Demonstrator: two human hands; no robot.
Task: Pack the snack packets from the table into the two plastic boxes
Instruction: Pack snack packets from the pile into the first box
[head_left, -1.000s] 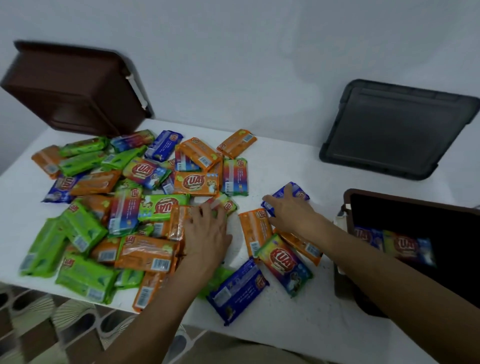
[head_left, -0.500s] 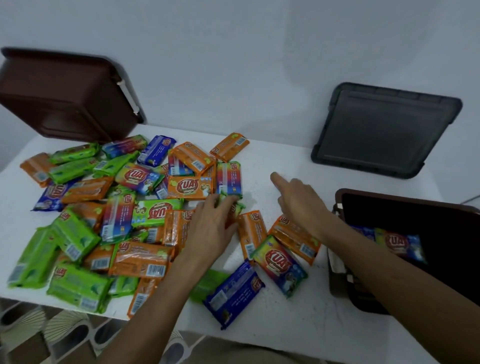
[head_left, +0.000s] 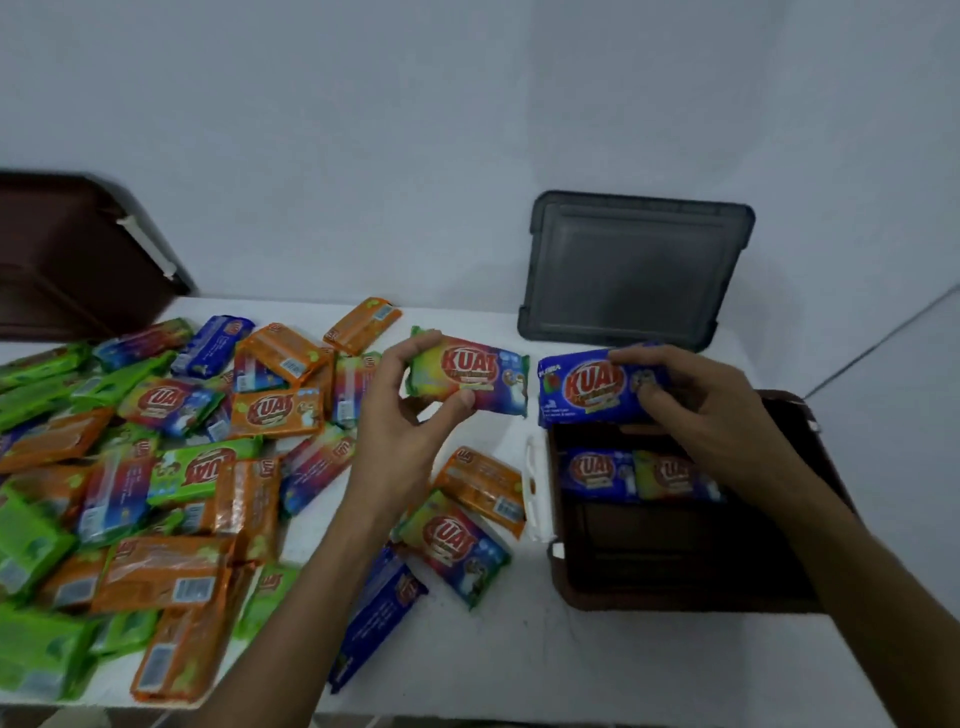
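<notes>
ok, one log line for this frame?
left hand: holds rainbow packet | right hand: holds blue packet at open brown box far rim | box: two packets inside | table: packet pile unpacked

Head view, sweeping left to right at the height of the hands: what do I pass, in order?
Brown box → pile of packets → left hand → rainbow packet it holds → blue packet → right hand holding it.

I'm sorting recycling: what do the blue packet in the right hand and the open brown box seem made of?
Blue packet: thin plastic film, probably, fairly glossy; its printed face curves softly. Brown box: rigid moulded plastic, likely, with a dull sheen and rounded rim.
</notes>
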